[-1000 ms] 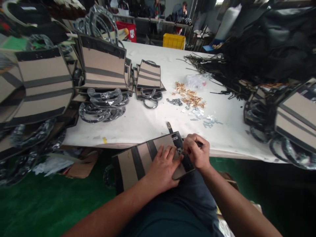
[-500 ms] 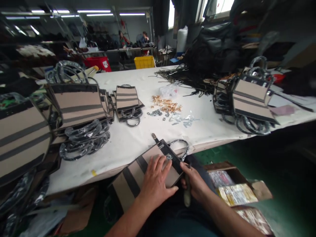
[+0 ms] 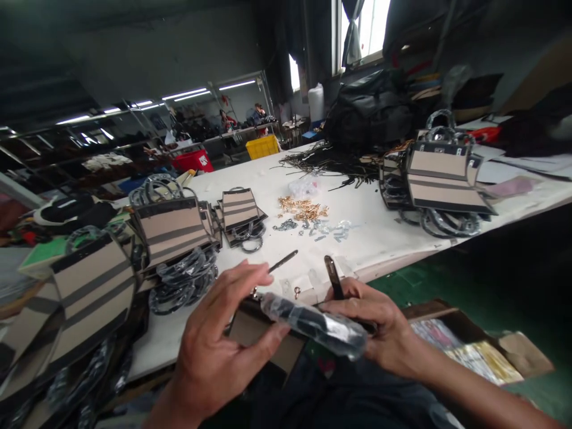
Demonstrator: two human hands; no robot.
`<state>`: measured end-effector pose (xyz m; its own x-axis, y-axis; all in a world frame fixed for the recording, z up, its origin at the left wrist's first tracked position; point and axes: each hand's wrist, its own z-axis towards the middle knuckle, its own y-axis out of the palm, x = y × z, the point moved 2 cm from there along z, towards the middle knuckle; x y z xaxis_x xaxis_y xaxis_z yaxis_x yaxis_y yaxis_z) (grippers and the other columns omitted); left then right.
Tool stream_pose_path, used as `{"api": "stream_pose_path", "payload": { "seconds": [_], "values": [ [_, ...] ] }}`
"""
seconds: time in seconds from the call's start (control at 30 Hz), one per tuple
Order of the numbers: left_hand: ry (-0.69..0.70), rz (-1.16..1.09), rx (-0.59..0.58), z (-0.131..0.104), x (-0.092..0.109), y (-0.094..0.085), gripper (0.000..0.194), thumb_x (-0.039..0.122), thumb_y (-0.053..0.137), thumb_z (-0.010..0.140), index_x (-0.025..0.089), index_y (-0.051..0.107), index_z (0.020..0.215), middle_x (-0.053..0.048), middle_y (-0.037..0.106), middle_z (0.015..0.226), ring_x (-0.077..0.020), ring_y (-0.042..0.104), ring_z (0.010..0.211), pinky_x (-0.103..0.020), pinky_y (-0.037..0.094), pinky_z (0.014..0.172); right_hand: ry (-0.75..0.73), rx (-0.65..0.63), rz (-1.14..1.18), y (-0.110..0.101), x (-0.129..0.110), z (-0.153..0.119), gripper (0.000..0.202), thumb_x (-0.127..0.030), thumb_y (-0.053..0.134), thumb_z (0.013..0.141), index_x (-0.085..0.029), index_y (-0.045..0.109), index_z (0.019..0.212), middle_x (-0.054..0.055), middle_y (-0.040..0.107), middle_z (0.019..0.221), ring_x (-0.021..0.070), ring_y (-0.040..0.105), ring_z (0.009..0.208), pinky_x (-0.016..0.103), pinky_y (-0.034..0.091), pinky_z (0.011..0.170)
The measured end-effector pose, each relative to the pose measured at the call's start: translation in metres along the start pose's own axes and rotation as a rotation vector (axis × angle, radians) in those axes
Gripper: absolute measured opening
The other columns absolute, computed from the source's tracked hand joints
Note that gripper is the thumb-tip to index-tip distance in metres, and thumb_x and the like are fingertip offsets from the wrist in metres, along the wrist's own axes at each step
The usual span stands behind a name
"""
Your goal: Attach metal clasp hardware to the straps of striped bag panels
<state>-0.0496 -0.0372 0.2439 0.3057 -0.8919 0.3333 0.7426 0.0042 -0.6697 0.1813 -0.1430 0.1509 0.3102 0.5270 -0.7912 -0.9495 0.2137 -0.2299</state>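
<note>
the bag (image 3: 286, 351), at the table's (image 3: 375, 238) near edge, is mostly hidden by its handle (image 3: 315, 323). the left hand (image 3: 218, 348) gapes wide; the right hand (image 3: 379, 319) closes on a dark strip (image 3: 333, 277), lower end hidden.

White table (image 3: 370, 250) bears gold (image 3: 304, 210) and silver metal pieces (image 3: 328, 229).

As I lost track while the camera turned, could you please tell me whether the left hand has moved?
Yes: against the pile of gold-coloured pieces on the table, the left hand has shifted left, and has lifted off the flat panel.
</note>
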Motion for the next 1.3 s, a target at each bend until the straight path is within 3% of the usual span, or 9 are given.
{"api": "stream_pose_path", "payload": {
  "seconds": [0.17,0.4,0.6,0.83,0.9,1.0,1.1,1.13,1.3],
  "values": [
    [0.259,0.115,-0.106,-0.002,0.031,-0.014,0.029,0.008,0.069,0.088,0.029,0.071,0.108,-0.001,0.080,0.104,-0.0256,0.070,0.115,-0.044,0.059,0.100,-0.125,0.092,-0.116,-0.037,-0.011,0.013,0.043,-0.023,0.085,0.085,-0.030,0.078,0.127,0.009,0.071,0.105,0.0213,0.071,0.091,0.030,0.060,0.073],
    [0.471,0.239,-0.088,-0.036,0.034,0.014,0.023,0.011,0.060,0.094,0.030,0.073,0.099,-0.001,0.081,0.113,-0.0239,0.076,0.105,-0.045,0.060,0.099,-0.151,0.128,-0.155,-0.049,-0.022,0.018,0.035,-0.033,0.085,0.086,-0.026,0.080,0.120,0.012,0.074,0.108,0.0252,0.074,0.095,0.033,0.063,0.079],
    [0.487,0.230,-0.052,-0.042,0.037,0.021,0.024,0.006,0.055,0.093,0.025,0.070,0.093,-0.004,0.081,0.113,-0.0220,0.076,0.105,-0.042,0.062,0.100,-0.163,0.100,-0.135,-0.044,-0.024,0.016,0.026,-0.035,0.084,0.087,-0.025,0.082,0.111,0.012,0.074,0.111,0.0251,0.075,0.095,0.032,0.064,0.074],
    [0.292,0.138,-0.029,-0.039,0.022,0.009,0.038,0.003,0.064,0.088,0.024,0.067,0.120,-0.006,0.081,0.111,-0.0229,0.075,0.106,-0.042,0.058,0.097,-0.205,0.063,-0.203,-0.043,-0.041,0.021,0.027,-0.023,0.086,0.084,-0.026,0.081,0.110,0.011,0.074,0.106,0.0231,0.075,0.090,0.029,0.063,0.073],
    [0.138,0.073,0.072,-0.033,0.006,0.004,0.030,0.002,0.068,0.085,0.025,0.066,0.104,-0.003,0.080,0.105,-0.0217,0.073,0.105,-0.040,0.057,0.096,-0.219,0.015,-0.220,-0.029,-0.051,0.018,0.032,-0.021,0.086,0.084,-0.028,0.080,0.114,0.010,0.075,0.108,0.0231,0.075,0.094,0.028,0.064,0.078],
    [-0.223,-0.258,0.204,-0.028,-0.026,0.000,0.019,0.010,0.068,0.084,0.023,0.055,0.080,-0.005,0.075,0.108,-0.0235,0.071,0.104,-0.038,0.059,0.087,-0.251,-0.164,-0.146,0.018,-0.056,0.003,0.044,-0.030,0.084,0.087,-0.031,0.073,0.130,0.010,0.075,0.119,0.0229,0.077,0.095,0.027,0.065,0.082],
    [-0.531,-0.664,0.202,-0.031,-0.056,0.001,0.022,0.018,0.071,0.080,0.023,0.049,0.079,-0.008,0.070,0.125,-0.0272,0.069,0.112,-0.039,0.061,0.084,-0.085,-0.255,-0.037,0.085,-0.041,-0.014,0.052,-0.040,0.077,0.093,-0.036,0.062,0.143,0.003,0.077,0.113,0.0129,0.074,0.069,0.014,0.060,0.056],
    [-0.587,-0.759,0.176,-0.033,-0.064,0.001,0.025,0.019,0.073,0.078,0.022,0.048,0.078,-0.008,0.068,0.128,-0.0294,0.067,0.120,-0.042,0.060,0.089,-0.066,-0.260,-0.018,0.107,-0.037,-0.018,0.051,-0.041,0.074,0.095,-0.037,0.061,0.144,0.001,0.077,0.112,0.0099,0.071,0.062,0.011,0.056,0.049],
    [-0.599,-0.956,0.106,-0.049,-0.094,0.001,0.035,0.023,0.072,0.070,0.023,0.037,0.073,-0.008,0.069,0.119,-0.0350,0.052,0.142,-0.054,0.047,0.111,-0.227,-0.424,-0.097,0.184,-0.039,-0.023,0.055,-0.038,0.071,0.097,-0.032,0.054,0.149,0.006,0.065,0.146,0.0186,0.076,0.110,0.012,0.062,0.078]
  ]
}}
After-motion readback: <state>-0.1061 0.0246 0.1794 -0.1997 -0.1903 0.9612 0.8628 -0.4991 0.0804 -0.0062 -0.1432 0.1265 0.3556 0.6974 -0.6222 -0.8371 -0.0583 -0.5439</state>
